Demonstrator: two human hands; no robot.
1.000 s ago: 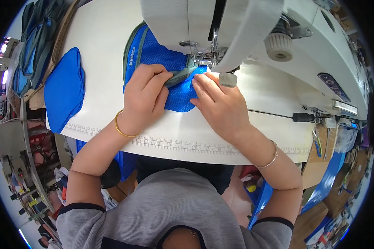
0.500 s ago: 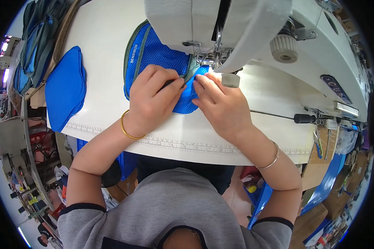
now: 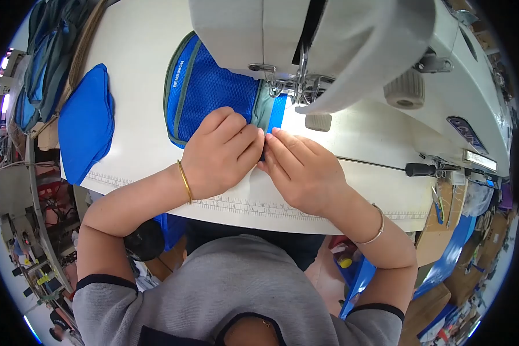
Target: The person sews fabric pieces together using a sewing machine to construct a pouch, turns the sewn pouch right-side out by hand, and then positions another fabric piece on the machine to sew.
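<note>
Pinching the near edge of the pouch between closed fingertips of my left grip and right grip, on the bench beside the presser foot, I could pucker the green strip by tugging unevenly.

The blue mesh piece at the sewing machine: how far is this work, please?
Looks done: the dark green trim along the outer left edge of the blue mesh piece. In hand: the left hand and right hand pinch its near edge, by the grey-green strip leading to the sewing machine. Probably left: finishing that strip; its stitches are too small to judge. The flat blue pieces aside perhaps wait too.
</note>
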